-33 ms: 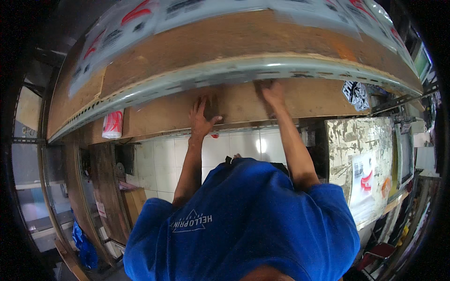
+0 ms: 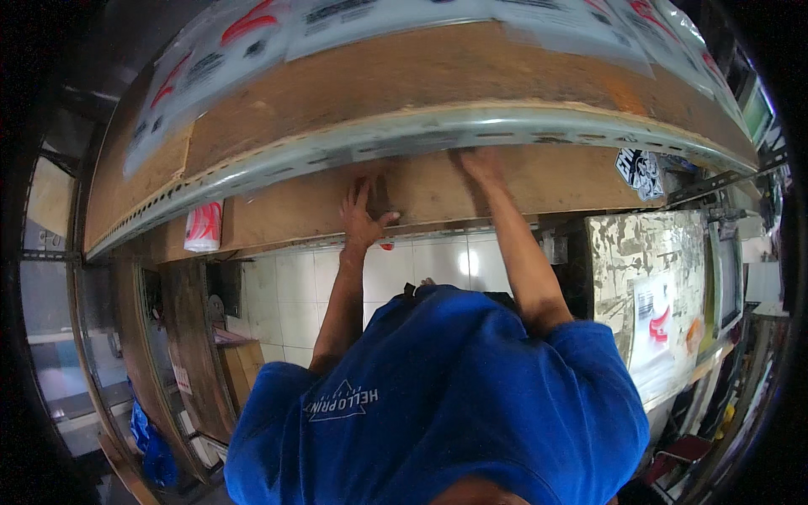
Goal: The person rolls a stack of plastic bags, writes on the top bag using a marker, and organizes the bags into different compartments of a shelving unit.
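My left hand (image 2: 363, 220) is on the brown wooden lower shelf (image 2: 295, 212), fingers spread and thumb out to the right, with nothing in it. My right hand (image 2: 482, 167) reaches farther in over the same board. Its fingers pass beneath the grey slotted metal rail (image 2: 404, 135) of the upper shelf and are dark and blurred, so whether they hold anything is hidden. At the left end of the lower shelf stands a white-and-red cylindrical container (image 2: 203, 227), apart from both hands.
Above the rail, the upper wooden shelf (image 2: 404, 76) carries printed clear plastic sheets (image 2: 379, 21). A black-and-white sticker (image 2: 640, 174) is at the lower shelf's right end. A worn, patchy cream panel (image 2: 614, 252) stands to the right. White floor tiles (image 2: 387, 269) show below.
My right hand has shifted slightly away from me and left, its fingers now more hidden beneath the rail. The left hand stays in nearly the same place.
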A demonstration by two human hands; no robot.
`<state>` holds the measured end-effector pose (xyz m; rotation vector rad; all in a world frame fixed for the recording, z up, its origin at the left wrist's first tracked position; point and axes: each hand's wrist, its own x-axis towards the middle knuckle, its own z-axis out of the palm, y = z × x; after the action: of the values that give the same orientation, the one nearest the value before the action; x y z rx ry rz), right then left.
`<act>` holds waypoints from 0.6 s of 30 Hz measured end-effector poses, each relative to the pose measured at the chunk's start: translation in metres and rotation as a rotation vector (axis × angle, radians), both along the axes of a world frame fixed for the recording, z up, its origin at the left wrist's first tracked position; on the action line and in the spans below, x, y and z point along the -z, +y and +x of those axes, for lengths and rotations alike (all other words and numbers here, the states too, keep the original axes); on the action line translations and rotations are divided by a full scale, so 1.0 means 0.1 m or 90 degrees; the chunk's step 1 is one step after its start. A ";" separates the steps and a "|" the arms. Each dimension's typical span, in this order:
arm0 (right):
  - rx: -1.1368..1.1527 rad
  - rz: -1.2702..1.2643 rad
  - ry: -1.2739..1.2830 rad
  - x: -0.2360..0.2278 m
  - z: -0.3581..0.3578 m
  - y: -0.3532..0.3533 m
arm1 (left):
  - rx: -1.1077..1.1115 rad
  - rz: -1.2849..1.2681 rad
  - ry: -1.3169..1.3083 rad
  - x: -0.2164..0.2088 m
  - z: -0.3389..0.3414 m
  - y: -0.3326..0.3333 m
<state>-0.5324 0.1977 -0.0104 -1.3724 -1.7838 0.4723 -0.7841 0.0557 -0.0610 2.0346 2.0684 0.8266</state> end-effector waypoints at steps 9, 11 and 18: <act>-0.005 0.058 -0.330 0.27 -0.81 0.62 | 0.033 -0.024 -0.057 0.03 -0.13 -0.04; 0.001 0.053 -0.336 0.28 -0.80 0.62 | 0.031 -0.012 -0.040 0.03 -0.14 -0.03; 0.022 0.033 -0.329 0.33 -0.75 0.62 | 0.035 -0.011 -0.038 0.03 -0.12 -0.02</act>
<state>-0.6073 0.2593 -0.0438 -1.5830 -2.1552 0.0460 -0.7966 0.0537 -0.0638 2.0231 1.9721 0.8458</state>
